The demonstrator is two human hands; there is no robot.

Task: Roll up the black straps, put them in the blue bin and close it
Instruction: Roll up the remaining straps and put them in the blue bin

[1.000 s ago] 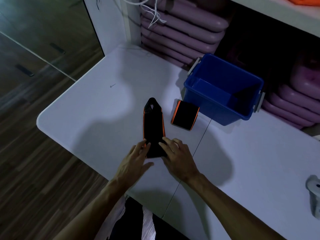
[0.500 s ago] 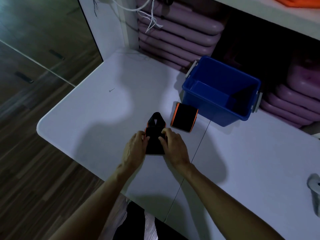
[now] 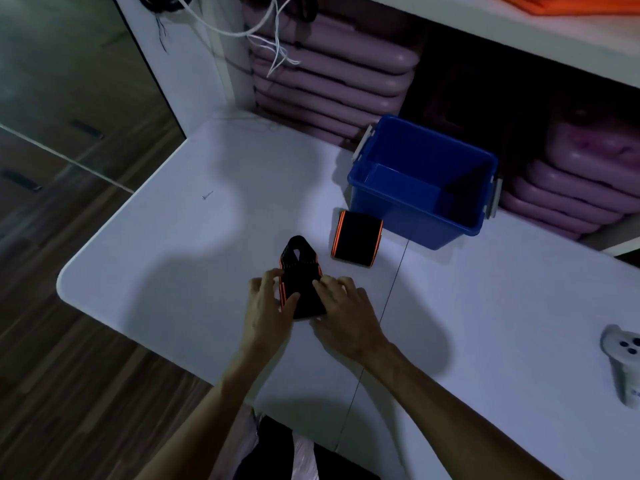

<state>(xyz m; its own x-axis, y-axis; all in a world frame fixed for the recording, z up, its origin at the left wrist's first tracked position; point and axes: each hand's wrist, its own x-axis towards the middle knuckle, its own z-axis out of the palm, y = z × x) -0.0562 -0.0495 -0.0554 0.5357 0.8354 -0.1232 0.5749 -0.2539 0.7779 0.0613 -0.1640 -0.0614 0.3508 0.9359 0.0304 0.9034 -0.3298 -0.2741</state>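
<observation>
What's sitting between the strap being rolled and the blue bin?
In the head view, an already rolled black strap with orange edges lies between the half-rolled strap and the blue plastic bin, close against the bin's front wall.

Two bare forearms enter from the bottom of the frame, no sleeves, no watch or rings visible. Left hand (image 3: 268, 308) and right hand (image 3: 346, 315) are ungloved. At bottom centre, dark clothing with pale fabric on either side of it, too dim to identify.

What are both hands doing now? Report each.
Left hand: fingers closed on the black strap.
Right hand: fingers on the same strap, rolling it.
</observation>
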